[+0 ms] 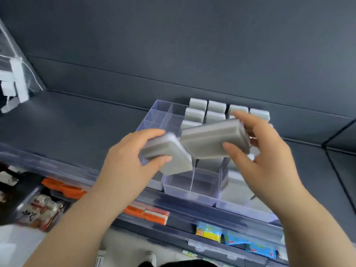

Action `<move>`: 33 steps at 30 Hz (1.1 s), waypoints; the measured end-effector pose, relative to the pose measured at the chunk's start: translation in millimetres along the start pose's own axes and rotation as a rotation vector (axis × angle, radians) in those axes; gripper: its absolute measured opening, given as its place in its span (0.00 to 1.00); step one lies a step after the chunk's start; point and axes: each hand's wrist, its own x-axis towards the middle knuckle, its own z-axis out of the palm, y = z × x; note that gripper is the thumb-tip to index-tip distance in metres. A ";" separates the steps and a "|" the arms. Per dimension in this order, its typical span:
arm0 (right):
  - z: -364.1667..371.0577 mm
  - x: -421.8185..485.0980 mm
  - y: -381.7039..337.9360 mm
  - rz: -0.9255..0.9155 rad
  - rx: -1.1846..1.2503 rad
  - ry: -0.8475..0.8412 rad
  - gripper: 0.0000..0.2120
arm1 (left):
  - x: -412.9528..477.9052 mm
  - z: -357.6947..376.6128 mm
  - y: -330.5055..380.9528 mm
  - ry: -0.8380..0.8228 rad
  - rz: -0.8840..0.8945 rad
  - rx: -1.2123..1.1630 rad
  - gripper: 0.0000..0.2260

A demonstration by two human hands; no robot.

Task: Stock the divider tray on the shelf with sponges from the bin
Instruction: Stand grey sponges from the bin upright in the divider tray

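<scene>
A clear divider tray (pixel 180 187) sits on the dark shelf in front of me. Several grey sponges (pixel 207 110) stand upright in its far and right compartments; the left and near-middle compartments hold nothing. My left hand (pixel 127 160) grips one grey sponge (pixel 169 153) above the tray's middle. My right hand (pixel 264 157) holds a second grey sponge (pixel 213 140), tilted, just to the right of the first; the two sponges nearly touch. The bin is not in view.
A clear plastic bag with white items (pixel 13 83) stands at the shelf's far left. Below the shelf's front rail (pixel 212 214) lie orange packs (pixel 63 187) and yellow and blue packets (pixel 231 237). Bare shelf surface (pixel 86 122) lies left of the tray.
</scene>
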 end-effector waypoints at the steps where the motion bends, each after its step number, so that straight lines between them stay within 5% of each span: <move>1: 4.6 -1.9 -3.7 0.040 -0.025 0.036 0.25 | 7.5 -0.5 -7.1 -0.047 0.027 -0.021 0.20; 13: 30.4 -41.3 -30.5 0.231 -0.111 0.351 0.23 | 45.4 17.8 -50.2 -0.398 0.280 -0.054 0.19; 25: 25.7 -54.7 -34.3 0.211 -0.133 0.411 0.26 | 37.6 49.8 -51.0 -0.462 0.470 0.180 0.20; 33: 26.2 -45.3 -29.0 0.212 -0.222 0.266 0.24 | 34.8 45.7 -52.9 -0.495 0.427 0.137 0.19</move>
